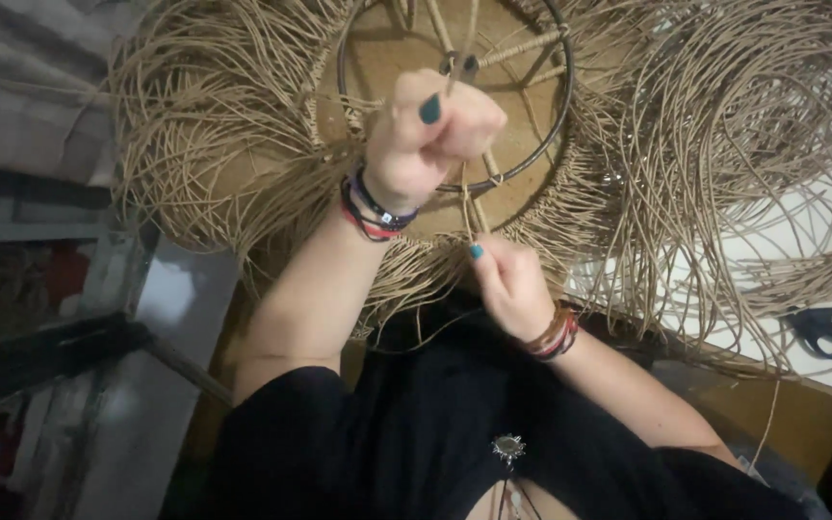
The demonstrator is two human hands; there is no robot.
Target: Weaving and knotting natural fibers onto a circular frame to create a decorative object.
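Head cam looking straight down here, and the thing in hand is a round woven piece: a dark metal ring (553,125) with wrapped spokes crossing inside it and a big skirt of loose tan cane strands (195,144) fanning out all round, sitting out past the person's lap at the top middle of the shot. Left hand (426,135) is balled up in a fist right over the lower part of the ring, looks clamped on a strand or spoke but I can't see what's actually inside the fist. Right hand (510,284) is lower down, just below the ring's edge, fingers pinched on a thin strand (466,207) that runs up toward the other hand, so the two are close but not touching. My guess on handling: the whole thing is light, the ring is the only properly stiff bit, and the strands are springy and whippy, probably a bit slick, and they'd kink or snap if bent hard. So grab it by the ring or a spoke, not the fringe. The loose ends are the main nuisance, they tangle across everything and hide the weave. Off to the right there's another big loose coil of cane (772,125) spilling over a white tabletop (820,371), with black-handled scissors (828,327) lying well away from both hands. Bracelets on both wrists could snag strands too.
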